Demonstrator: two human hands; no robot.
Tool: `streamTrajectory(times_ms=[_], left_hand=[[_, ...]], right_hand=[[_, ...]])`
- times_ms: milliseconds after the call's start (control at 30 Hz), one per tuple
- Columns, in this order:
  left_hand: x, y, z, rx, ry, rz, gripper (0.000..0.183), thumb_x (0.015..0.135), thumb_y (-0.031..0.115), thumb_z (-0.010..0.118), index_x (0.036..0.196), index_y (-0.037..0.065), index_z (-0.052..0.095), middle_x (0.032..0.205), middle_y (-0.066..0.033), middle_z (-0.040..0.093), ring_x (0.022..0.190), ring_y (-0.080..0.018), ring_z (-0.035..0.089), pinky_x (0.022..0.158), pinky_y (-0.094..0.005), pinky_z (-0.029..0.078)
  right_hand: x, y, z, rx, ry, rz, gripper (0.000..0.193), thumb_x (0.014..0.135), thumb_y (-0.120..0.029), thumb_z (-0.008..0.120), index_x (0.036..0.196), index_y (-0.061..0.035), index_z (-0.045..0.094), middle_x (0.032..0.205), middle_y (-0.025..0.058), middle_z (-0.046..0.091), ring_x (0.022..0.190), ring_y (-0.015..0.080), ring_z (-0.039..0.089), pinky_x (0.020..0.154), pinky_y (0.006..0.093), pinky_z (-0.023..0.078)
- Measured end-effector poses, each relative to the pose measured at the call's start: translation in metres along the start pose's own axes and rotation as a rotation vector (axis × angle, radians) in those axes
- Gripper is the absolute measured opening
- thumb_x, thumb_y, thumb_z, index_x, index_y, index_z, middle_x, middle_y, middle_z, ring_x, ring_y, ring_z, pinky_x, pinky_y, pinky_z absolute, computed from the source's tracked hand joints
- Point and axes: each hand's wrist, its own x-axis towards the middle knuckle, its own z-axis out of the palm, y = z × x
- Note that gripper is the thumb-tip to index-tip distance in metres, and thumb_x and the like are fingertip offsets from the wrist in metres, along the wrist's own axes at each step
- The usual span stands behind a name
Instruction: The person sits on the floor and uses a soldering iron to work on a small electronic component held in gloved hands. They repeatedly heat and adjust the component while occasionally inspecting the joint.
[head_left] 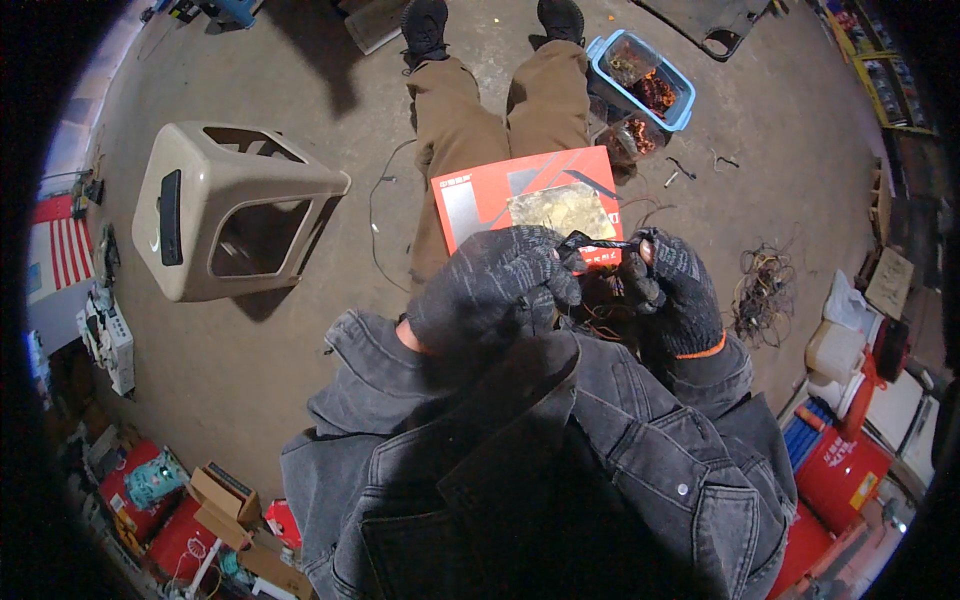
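Observation:
My left hand (495, 275), in a dark grey knitted glove, pinches one end of a short, twisted black strip (606, 243). At its other end my right hand (678, 290), gloved alike with an orange cuff edge, has thumb and fingers closed on it. The strip runs nearly level between them; whether it is tape or covered wire I cannot tell. Beneath lies a red and grey cardboard box (462, 212) across my lap, bearing a worn, yellowish flat piece (565, 212). Thin coloured wires (603, 322) hang below the hands, partly hidden.
Beige plastic stool (185, 225) lies tipped over on the left. Ahead right, a blue-rimmed basin (684, 100) holds clear tubs of copper-coloured parts, another tub (630, 138) beside it. A wire tangle (764, 295) lies right on the floor. Red drums (845, 465) stand behind right.

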Motion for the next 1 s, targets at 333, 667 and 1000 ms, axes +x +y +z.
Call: streamTrajectory(times_ms=[333, 667, 1000], left_hand=[[-0.002, -0.008, 0.017, 0.217, 0.104, 0.107, 0.024, 0.075, -0.003, 0.065, 0.099, -0.001, 0.062, 0.106, -0.0190, 0.063, 0.093, -0.0343, 0.064, 0.078, -0.0404, 0.054], [0.003, -0.010, 0.019, 0.292, 0.265, 0.089, 0.018, 0.075, -0.004, 0.063, 0.093, -0.005, 0.060, 0.098, -0.0188, 0.061, 0.088, -0.0318, 0.063, 0.074, -0.0405, 0.052], [0.005, -0.015, 0.025, 0.068, 0.180, 0.144, 0.022, 0.074, -0.002, 0.066, 0.094, -0.003, 0.058, 0.094, -0.0155, 0.058, 0.087, -0.0331, 0.059, 0.077, -0.0395, 0.050]], right_hand=[[-0.001, 0.001, -0.003, -0.073, -0.070, -0.012, 0.027, 0.095, -0.020, 0.050, 0.077, -0.0029, 0.061, 0.069, 0.0017, 0.055, 0.061, 0.0102, 0.048, 0.057, 0.0268, 0.038], [-0.001, 0.002, 0.005, -0.154, 0.049, -0.034, 0.036, 0.091, -0.032, 0.054, 0.065, -0.0080, 0.050, 0.057, -0.0014, 0.043, 0.050, 0.0088, 0.037, 0.050, 0.0251, 0.028], [0.002, 0.011, 0.002, 0.338, -0.078, 0.139, 0.028, 0.096, -0.025, 0.052, 0.074, -0.0073, 0.055, 0.062, -0.0023, 0.047, 0.054, 0.0076, 0.038, 0.051, 0.0243, 0.032]])
